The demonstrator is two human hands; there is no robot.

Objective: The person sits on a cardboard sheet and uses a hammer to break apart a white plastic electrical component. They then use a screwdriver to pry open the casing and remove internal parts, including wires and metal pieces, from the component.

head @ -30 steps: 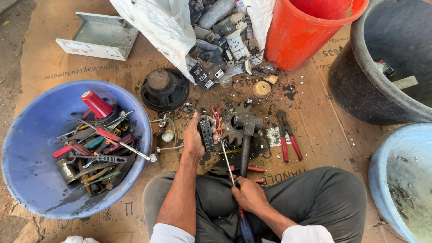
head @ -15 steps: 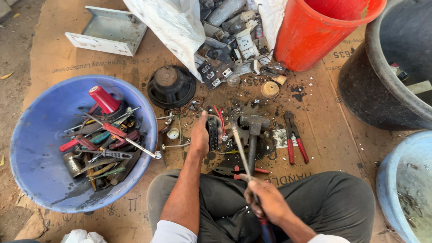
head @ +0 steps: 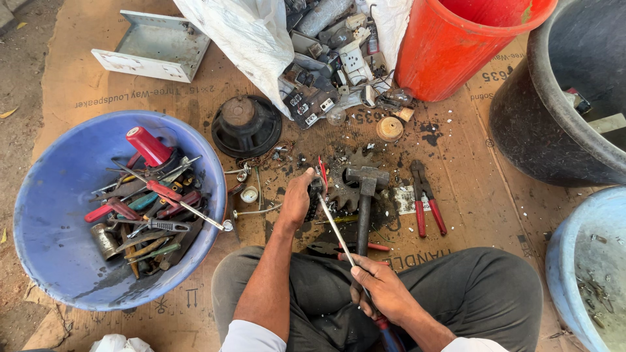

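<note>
While half a second ago the right hand (head: 385,293) sat lower by the lap, it now rides a touch higher, fingers clamped on the handle of a long screwdriver (head: 339,231), its thin shaft slanting up to the left. The left hand (head: 297,199) has hardly shifted: it presses down, fingers closed on a small dark part (head: 315,195) on the cardboard sheet (head: 98,98) that covers the floor, right where the screwdriver tip meets it. The hammer (head: 365,195) stays put, head just beside that part, handle running back toward the right hand. Red-handled pliers (head: 425,202) lie a little to the right, apart from both hands. Room is tight: the blue basin (head: 52,215) of tools crowds the left, the round black speaker (head: 246,125) sits just ahead, the red bucket (head: 456,52) and black tub (head: 554,130) close off the far right. Bare cardboard shows at far left.
</note>
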